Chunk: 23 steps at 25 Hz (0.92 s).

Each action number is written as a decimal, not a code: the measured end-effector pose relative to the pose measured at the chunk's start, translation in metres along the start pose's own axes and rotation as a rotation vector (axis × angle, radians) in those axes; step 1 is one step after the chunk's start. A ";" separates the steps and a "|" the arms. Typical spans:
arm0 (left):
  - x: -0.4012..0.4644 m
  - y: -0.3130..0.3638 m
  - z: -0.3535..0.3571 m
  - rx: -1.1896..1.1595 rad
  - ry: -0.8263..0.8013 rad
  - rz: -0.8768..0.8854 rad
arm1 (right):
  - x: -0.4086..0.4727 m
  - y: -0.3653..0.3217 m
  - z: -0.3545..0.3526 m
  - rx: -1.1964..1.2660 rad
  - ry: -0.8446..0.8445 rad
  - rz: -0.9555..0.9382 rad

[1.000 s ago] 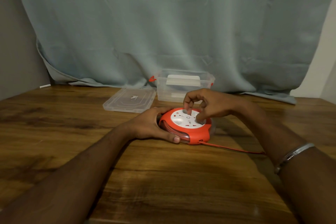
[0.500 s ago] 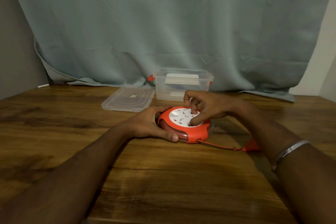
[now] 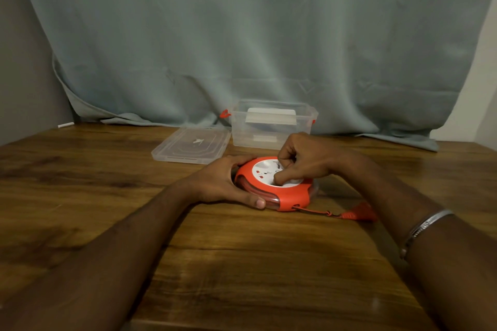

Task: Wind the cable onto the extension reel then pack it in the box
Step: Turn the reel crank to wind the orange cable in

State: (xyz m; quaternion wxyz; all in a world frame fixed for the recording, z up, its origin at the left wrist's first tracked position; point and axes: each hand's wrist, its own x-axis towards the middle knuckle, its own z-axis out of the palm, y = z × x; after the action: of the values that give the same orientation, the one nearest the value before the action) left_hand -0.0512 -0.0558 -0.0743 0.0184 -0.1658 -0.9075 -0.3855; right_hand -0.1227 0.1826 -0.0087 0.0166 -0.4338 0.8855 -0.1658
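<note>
A round orange extension reel [image 3: 285,196] with a white socket face lies flat on the wooden table [image 3: 242,263]. My left hand [image 3: 220,183] grips its left rim. My right hand [image 3: 304,161] rests on the white face, fingers curled and pressing into it. A short length of orange cable [image 3: 314,211] leaves the reel's front right and ends in an orange plug [image 3: 359,213] beside my right forearm. Behind the reel stands a clear plastic box [image 3: 271,126] with orange latches, open, a white item inside.
The box's clear lid [image 3: 192,145] lies flat to the left of the box. A grey-blue curtain [image 3: 255,35] hangs behind the table and drapes onto its back edge. A metal bracelet [image 3: 425,226] circles my right wrist.
The loose cable has grown shorter and the plug has slid into view, closer to the reel. My right hand has turned on the white face. My left hand has kept its grip.
</note>
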 end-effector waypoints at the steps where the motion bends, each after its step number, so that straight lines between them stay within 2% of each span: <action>1: 0.001 0.000 0.001 0.003 0.000 -0.003 | 0.000 0.001 0.000 0.002 -0.001 0.010; 5: -0.003 0.005 0.002 0.009 0.007 -0.013 | 0.001 0.002 0.002 0.006 0.039 0.052; 8: -0.006 0.011 0.002 -0.015 0.013 0.050 | 0.001 0.001 0.006 0.015 0.064 0.080; 20: -0.007 0.016 0.002 -0.040 0.028 0.064 | 0.004 -0.010 0.008 -0.082 0.087 0.016; 23: -0.007 0.014 0.003 -0.045 0.026 0.060 | -0.003 -0.001 -0.007 0.078 0.018 -0.040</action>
State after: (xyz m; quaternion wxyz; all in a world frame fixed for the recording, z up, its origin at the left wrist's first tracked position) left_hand -0.0398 -0.0470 -0.0678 0.0378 -0.1883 -0.8929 -0.4071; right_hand -0.1214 0.1859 -0.0016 0.0223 -0.4492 0.8695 -0.2043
